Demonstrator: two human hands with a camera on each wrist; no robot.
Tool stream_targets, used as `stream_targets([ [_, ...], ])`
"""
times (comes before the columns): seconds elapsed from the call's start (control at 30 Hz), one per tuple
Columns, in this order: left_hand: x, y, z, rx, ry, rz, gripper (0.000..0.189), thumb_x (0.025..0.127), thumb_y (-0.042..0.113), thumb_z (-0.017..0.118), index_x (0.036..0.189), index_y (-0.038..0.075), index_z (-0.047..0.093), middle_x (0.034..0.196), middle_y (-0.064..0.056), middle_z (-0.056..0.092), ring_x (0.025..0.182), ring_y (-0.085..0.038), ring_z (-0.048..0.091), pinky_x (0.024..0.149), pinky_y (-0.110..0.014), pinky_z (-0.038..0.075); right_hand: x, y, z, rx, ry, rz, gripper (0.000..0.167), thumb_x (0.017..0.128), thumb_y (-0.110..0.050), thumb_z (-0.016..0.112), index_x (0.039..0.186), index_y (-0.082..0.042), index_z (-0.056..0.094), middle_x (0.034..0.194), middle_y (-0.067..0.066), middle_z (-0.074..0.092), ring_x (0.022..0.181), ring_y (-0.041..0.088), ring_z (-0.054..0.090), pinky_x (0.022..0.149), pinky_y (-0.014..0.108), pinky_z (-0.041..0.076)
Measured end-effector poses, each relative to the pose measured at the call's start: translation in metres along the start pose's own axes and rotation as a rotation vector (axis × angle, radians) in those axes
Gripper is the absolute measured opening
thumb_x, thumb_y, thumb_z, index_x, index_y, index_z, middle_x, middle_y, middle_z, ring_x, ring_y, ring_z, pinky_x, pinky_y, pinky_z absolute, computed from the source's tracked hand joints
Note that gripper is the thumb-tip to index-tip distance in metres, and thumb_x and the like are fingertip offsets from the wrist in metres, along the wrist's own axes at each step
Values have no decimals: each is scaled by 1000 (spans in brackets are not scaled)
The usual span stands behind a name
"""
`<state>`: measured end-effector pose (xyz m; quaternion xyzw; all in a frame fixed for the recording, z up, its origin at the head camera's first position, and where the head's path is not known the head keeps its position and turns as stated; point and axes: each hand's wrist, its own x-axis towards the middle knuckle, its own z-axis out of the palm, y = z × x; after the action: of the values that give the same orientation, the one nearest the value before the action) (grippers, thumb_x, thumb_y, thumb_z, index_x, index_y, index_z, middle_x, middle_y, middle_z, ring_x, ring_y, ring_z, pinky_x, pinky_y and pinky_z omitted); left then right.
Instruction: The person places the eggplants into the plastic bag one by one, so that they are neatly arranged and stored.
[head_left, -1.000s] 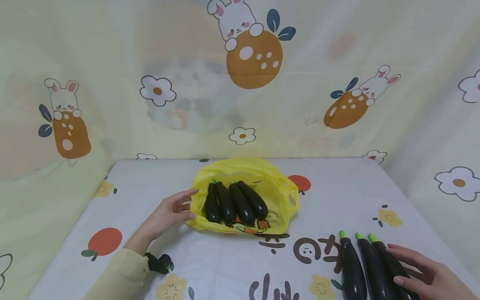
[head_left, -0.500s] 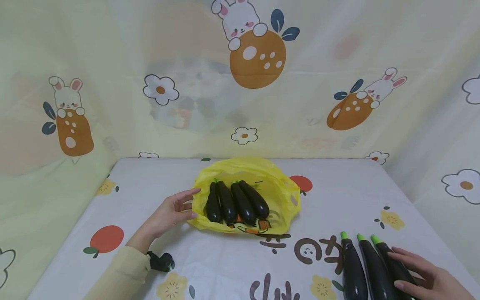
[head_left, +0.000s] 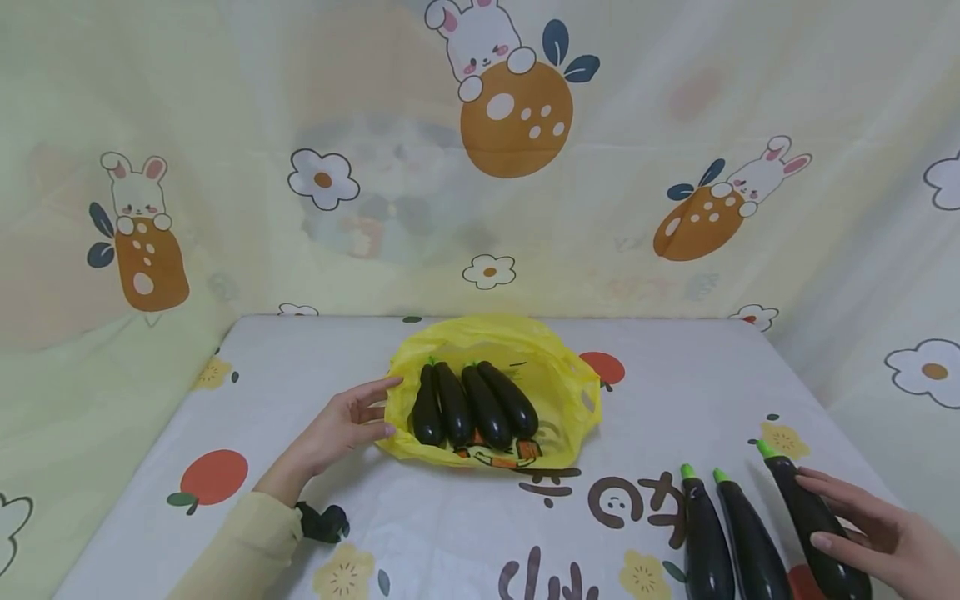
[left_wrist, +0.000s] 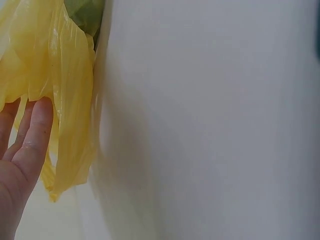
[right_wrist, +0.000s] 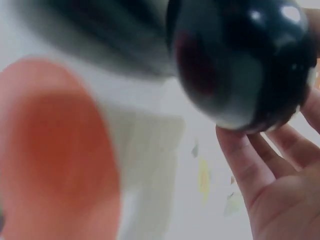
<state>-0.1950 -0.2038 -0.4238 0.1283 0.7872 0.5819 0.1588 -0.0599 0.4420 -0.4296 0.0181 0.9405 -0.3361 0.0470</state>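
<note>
In the head view, a yellow plastic bag point(head_left: 558, 417) lies with its mouth towards me, and several dark eggplants point(head_left: 487, 408) rest inside. My left hand point(head_left: 341, 425) holds the bag's left rim between thumb and fingers; the left wrist view has the fingertips partly behind the yellow film point(left_wrist: 72, 110). At the lower right, my right hand point(head_left: 877, 529) grips a glossy eggplant point(head_left: 813, 517) with a green stem, thumb on the near side. Its rounded end point(right_wrist: 245, 65) fills the top of the right wrist view, apparently off the table. Two more eggplants point(head_left: 708, 537) lie to its left.
A white printed cloth point(head_left: 450, 533) covers the table, and patterned curtains point(head_left: 375, 275) rise behind and at both sides. A black band-like thing point(head_left: 322, 522) is at my left wrist. The table's right edge runs just beyond my right hand.
My right hand has taken hold of the rightmost eggplant and moved it to the right, away from the other two. A red print shows beneath it. The left hand stays on the bag.
</note>
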Motion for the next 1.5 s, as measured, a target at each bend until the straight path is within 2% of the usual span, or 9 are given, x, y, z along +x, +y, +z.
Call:
stream_targets([
  [0.07,0,1,-1,-3,-4,4,71,92,6,75,155,11,44,155,-24,46,135,-43,55,104,-42,55,1,-9,-2,57,-7,-37,62,97,-16,70,154,-16,46,123,-48,34,99,-27,43,71,21,60],
  [0.17,-1,1,-2,-7,-4,2,72,91,5,75,155,11,44,155,-23,46,135,-44,54,105,-43,55,7,-26,-4,131,-56,-89,60,100,-11,65,156,-16,43,125,-52,34,105,-29,44,74,19,59],
  [0.4,-3,1,-1,-2,-4,-1,71,91,6,75,155,12,44,156,-22,46,135,-43,54,106,-44,54,33,-86,7,400,-252,-344,58,100,8,53,156,-2,38,149,-27,52,125,-9,58,87,21,58],
  [0.53,-2,2,0,5,-10,3,71,92,6,74,156,13,44,156,-22,46,135,-42,55,106,-44,54,48,-125,18,430,-326,-425,57,99,7,56,154,-1,41,146,-20,58,121,3,65,86,25,60],
  [0.7,-2,3,0,3,-14,10,71,92,6,74,156,13,44,157,-22,46,136,-43,54,106,-45,53,71,-161,35,432,-400,-420,56,98,1,61,151,-4,47,140,-14,64,112,12,70,82,32,61],
  [0.9,-2,3,-1,-7,-4,-7,71,91,5,74,155,14,45,157,-21,46,136,-43,54,106,-45,54,98,-188,61,410,-405,-365,55,97,-11,68,150,-9,51,140,19,61,107,15,70,87,31,62],
  [1.0,-2,2,-1,-14,-5,-7,71,91,4,74,155,14,45,156,-21,47,136,-43,54,105,-44,54,109,-196,75,424,-402,-367,56,97,-13,70,149,-9,51,141,27,57,109,14,69,88,29,61],
  [1.27,-2,4,-2,-14,-13,-8,71,92,4,74,155,14,44,153,-21,50,135,-41,56,105,-43,55,127,-220,109,422,-425,-413,56,93,-14,74,146,-13,56,147,17,56,128,32,61,92,29,60],
  [1.5,-1,4,-1,3,-2,-9,69,92,5,73,155,14,45,152,-22,50,134,-41,56,104,-43,55,136,-241,127,262,-335,-450,57,91,-21,78,145,-15,59,150,14,55,134,38,57,100,39,58],
])
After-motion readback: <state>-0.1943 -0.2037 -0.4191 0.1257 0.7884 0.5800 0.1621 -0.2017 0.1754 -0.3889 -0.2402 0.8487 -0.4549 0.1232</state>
